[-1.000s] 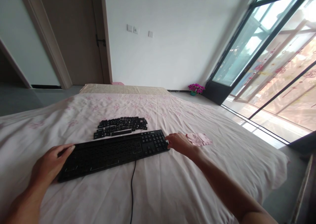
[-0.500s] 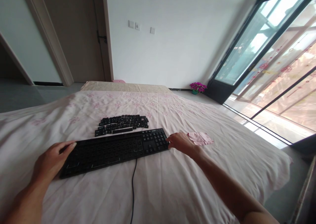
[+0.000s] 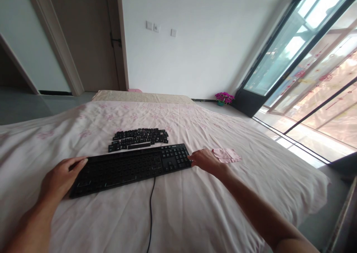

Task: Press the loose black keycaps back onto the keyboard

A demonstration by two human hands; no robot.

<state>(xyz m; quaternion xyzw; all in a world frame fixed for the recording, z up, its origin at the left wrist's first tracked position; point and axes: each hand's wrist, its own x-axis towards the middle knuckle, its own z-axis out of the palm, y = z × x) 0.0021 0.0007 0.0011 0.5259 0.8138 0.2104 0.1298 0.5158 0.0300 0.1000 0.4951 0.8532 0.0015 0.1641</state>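
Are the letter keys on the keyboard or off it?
Off: the keycaps lie loose on the sheet behind the keyboard; only its number pad shows keys.

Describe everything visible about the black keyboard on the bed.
The black keyboard is a long, flat, plastic-looking board lying on the pink bed sheet. Most key slots look bare, while the number pad at its right end keeps its keys. A black cable runs toward the camera. The left hand and right hand touch its ends.

Daylight is admitted through the tall black-framed glass window wall (image 3: 306, 67); highlights blown there, edges wide-angle bent, shadows soft.
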